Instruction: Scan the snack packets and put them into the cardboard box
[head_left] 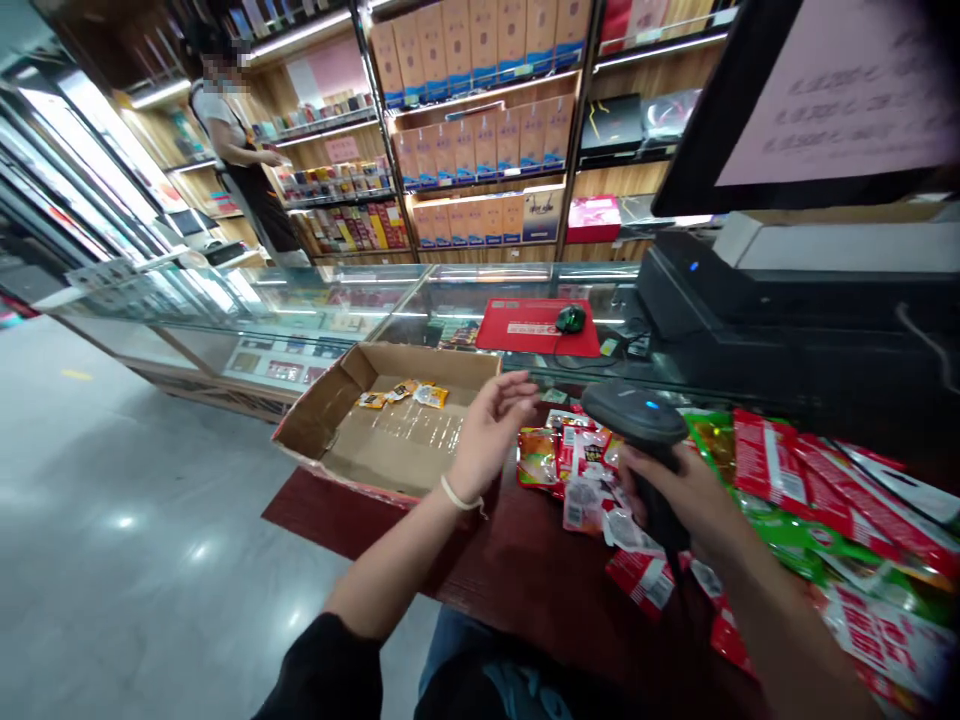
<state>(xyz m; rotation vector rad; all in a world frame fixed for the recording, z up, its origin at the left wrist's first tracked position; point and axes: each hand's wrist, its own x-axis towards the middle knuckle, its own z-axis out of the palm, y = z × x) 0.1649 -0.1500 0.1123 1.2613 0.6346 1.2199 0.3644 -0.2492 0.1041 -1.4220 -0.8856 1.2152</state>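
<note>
My right hand (679,495) is wrapped round the grip of a black barcode scanner (637,420) with a blue light, held over a heap of red and green snack packets (795,490) on a dark red counter (525,580). My left hand (487,425) hovers open with nothing in it, fingers loosely curled, at the right edge of a shallow cardboard box (397,440). A few small orange packets (405,394) lie at the far end of the box. A thin band circles my left wrist.
A glass display counter (315,300) runs behind, bearing a red mouse mat (536,325) with a mouse (570,318). A black till with a tilted screen (795,100) stands at the right. Another person (244,150) stands at the far shelves of boxed goods.
</note>
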